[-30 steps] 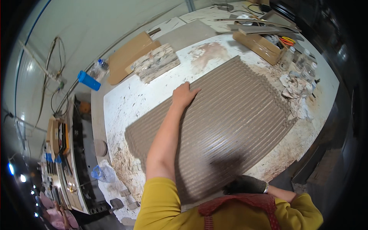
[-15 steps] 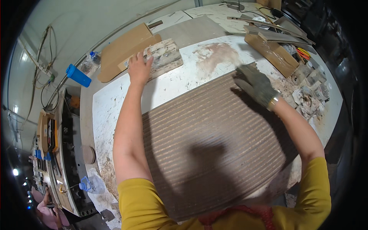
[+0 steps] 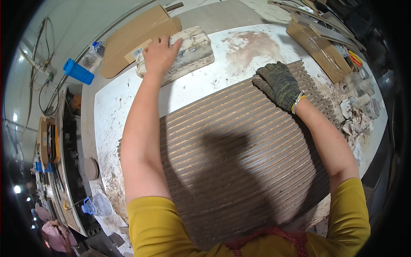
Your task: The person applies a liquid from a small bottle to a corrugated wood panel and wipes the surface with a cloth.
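Observation:
Bare, my left hand (image 3: 159,55) curls its fingers over the left part of a stained whitish block (image 3: 193,49), thumb apart on top. What the block is made of I cannot make out. A dark knit work glove (image 3: 286,91) covers my right hand (image 3: 278,83), which lies palm down, fingers stretched, near the far right corner of a wide layer of long brown strips (image 3: 227,120). The strips run side by side with narrow gaps, and their right ends are uneven. My shadow falls across them.
Behind the block leans a flattened cardboard box (image 3: 137,36). A blue bottle (image 3: 78,71) stands at the left. An open carton (image 3: 319,49) with boards sits far right, near jars (image 3: 357,85) and crumpled rags (image 3: 357,118). A clear jug (image 3: 97,205) is at the near left.
My gloved right hand, blurred before, now lies still and flatter on the strips. The strips show wider gaps and fan out more at their ends. My left hand stays on the block.

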